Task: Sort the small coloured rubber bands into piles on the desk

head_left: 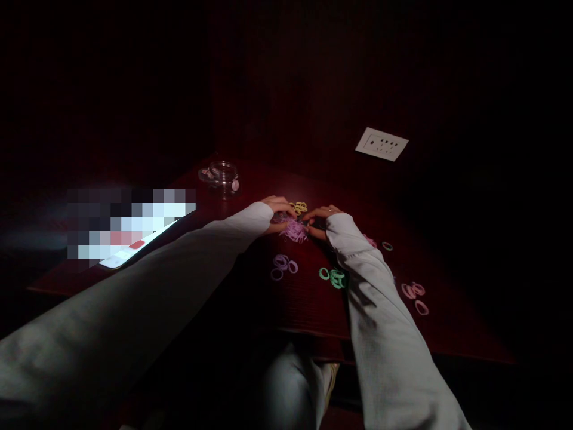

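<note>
My left hand (278, 210) and my right hand (320, 220) meet over a dark red table (313, 304), fingers curled around a bunch of small purple elastic bands (293, 230) that hangs between them. A few yellow bands (299, 208) lie just beyond the fingertips. Loose purple bands (283, 265) and green bands (333, 277) lie nearer to me between my sleeves. Pink bands (415, 294) lie to the right of my right forearm.
A small clear jar (222, 177) stands at the table's back left. A lit screen (134, 242) lies at the left edge. A white wall socket (382, 144) sits behind on the right. The room is very dark; my knee (290, 382) shows below the table's front edge.
</note>
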